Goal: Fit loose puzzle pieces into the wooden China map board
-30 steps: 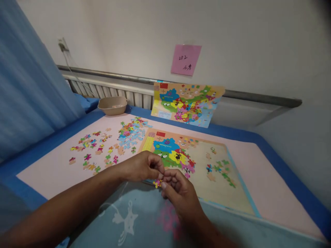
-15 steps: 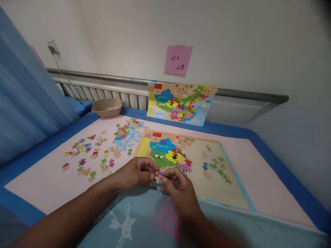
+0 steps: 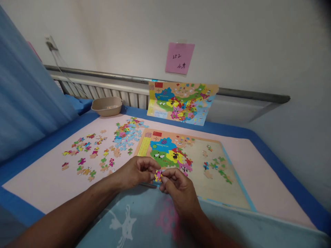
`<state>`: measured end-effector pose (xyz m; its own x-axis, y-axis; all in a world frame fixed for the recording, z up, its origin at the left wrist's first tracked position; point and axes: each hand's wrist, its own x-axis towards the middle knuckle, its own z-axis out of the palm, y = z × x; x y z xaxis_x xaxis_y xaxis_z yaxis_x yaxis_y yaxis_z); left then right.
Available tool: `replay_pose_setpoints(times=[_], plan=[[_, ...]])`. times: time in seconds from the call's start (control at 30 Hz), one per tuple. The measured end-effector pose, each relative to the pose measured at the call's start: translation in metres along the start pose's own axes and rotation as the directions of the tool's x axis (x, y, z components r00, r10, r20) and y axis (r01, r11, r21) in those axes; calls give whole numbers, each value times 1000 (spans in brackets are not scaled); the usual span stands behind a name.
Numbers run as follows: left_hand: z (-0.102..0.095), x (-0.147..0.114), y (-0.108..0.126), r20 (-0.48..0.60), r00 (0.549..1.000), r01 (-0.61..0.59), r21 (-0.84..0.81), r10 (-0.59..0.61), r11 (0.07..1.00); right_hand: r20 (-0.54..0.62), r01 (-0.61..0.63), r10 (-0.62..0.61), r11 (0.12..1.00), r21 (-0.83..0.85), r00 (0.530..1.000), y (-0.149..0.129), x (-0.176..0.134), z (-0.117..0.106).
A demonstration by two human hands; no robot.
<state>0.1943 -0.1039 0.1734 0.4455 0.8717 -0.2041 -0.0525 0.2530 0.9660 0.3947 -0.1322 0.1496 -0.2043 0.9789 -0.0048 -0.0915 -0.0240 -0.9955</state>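
A small pink and yellow jigsaw piece is pinched between my two hands. My left hand grips its left side with thumb and fingertips. On its right side, the thumb and forefinger of my right hand close on it. Both hands are over the near edge of a partly filled map puzzle board. The joined part of the map fills the board's left side, with blue, green and yellow areas. Loose green pieces lie on the board's bare right side.
Loose pieces are heaped left of the board, and more are scattered on the pink sheet. A beige basin stands at the back left. A printed map leans against the wall rail. A blue curtain hangs at left.
The view has shifted very slightly. Both hands keep their hold on the jigsaw piece, which has turned a little between the fingers.
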Motion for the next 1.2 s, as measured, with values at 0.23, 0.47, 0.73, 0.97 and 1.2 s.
replay_pose_setpoints(times=[0.23,0.47,0.73,0.97,1.2], plan=[[11,-2,-1,-55,998,-11,18,12,1000,25,82,-81,996,-33,996,3,2,-4],[24,-8,-3,-136,985,-72,220,104,973,100,142,-133,986,-92,986,18,-1,-11],[28,-16,1,-193,959,-82,517,209,852,129,96,-88,993,-62,988,16,-1,-12],[29,-15,5,-180,946,-141,519,269,843,93,55,-66,991,123,993,3,1,-4],[27,-15,3,-172,931,-149,628,323,764,81,42,-57,985,169,995,2,0,-2]])
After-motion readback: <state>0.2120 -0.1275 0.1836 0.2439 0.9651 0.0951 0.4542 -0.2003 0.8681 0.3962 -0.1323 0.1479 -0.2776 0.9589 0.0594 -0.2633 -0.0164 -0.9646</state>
